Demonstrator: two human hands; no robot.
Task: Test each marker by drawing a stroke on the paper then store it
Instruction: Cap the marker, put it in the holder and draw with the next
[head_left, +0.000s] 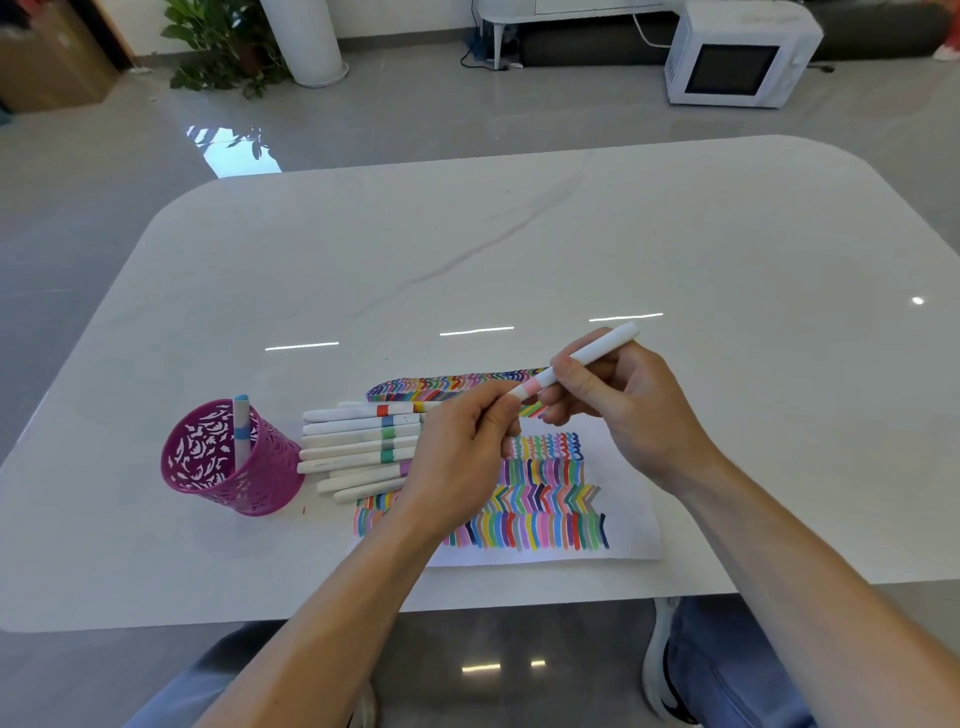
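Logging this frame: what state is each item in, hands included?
pink-banded marker: held above the paper, tilted; its low end is hidden by fingers.
left hand: pinches the marker's low end.
right hand: grips the barrel.
magenta pen holder: upright.
blue-banded marker: standing in the holder.
loose markers: lying side by side.
paper: flat, largely covered in strokes.
microwave: door shut.

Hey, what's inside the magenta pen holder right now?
One white marker with a blue band stands in the magenta pen holder. Its lower end and the holder's bottom are hidden by its wall.
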